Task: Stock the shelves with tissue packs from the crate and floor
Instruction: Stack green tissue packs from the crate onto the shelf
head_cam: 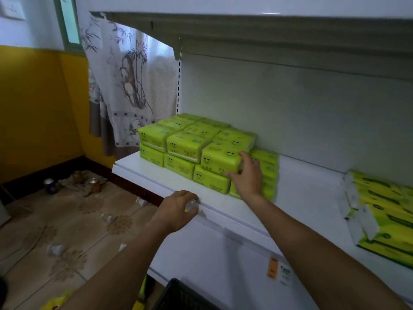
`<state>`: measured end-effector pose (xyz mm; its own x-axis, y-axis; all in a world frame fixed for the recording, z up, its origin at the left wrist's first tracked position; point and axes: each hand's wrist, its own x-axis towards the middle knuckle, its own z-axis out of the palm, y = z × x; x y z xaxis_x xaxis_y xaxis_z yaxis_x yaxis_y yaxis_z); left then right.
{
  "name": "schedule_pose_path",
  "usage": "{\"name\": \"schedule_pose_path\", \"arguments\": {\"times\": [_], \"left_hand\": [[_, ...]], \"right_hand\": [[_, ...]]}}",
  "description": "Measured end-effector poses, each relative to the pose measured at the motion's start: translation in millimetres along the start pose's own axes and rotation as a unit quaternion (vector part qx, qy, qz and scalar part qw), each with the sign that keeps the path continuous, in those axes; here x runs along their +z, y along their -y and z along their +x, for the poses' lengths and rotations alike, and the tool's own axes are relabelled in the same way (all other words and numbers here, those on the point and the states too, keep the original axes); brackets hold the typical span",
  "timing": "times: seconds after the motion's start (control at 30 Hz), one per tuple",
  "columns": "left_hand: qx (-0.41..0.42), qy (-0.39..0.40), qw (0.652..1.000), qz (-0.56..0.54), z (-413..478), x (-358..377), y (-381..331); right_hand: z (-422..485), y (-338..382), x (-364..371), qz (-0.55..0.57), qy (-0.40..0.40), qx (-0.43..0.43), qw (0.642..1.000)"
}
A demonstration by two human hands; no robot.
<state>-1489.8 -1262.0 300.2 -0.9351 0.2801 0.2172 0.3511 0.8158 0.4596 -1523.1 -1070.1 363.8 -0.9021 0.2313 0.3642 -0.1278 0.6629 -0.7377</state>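
Note:
Several bright green tissue packs (190,146) with cartoon eyes stand two high at the left end of the white shelf (301,198). My right hand (247,175) grips the right end of the front upper tissue pack (220,158), thumb low and fingers over the top. More green packs (269,173) lie blurred behind that hand. My left hand (178,208) rests on the shelf's front lip with its fingers bent; I see nothing held in it. The black crate (178,295) shows one corner at the bottom edge; what it holds is hidden.
Larger yellow-green tissue bundles (384,222) lie at the shelf's right end. An upper shelf (268,39) hangs overhead. An orange price tag (273,268) sits on the lower shelf front. On the tiled floor are cans (93,183), paper scraps and a yellow bag (54,303).

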Motion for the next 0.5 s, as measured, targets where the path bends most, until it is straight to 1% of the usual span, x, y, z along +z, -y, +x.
{"name": "schedule_pose_path", "arguments": {"times": [0.1, 0.27, 0.4, 0.5], "left_hand": [[0.001, -0.008, 1.000, -0.005, -1, 2, 2], [0.008, -0.010, 1.000, -0.001, -3, 0, -2], [0.015, -0.006, 1.000, 0.020, -13, 4, -4], [0.004, -0.007, 1.000, 0.031, -30, 5, -5]], "right_hand": [[-2, -2, 6, 0.034, 0.004, -0.019, 0.999], [-9, -6, 4, 0.065, 0.009, -0.018, 0.998], [-27, -3, 1, -0.024, -0.003, -0.050, 0.998], [-52, -1, 2, -0.061, -0.010, -0.079, 0.995]]}}
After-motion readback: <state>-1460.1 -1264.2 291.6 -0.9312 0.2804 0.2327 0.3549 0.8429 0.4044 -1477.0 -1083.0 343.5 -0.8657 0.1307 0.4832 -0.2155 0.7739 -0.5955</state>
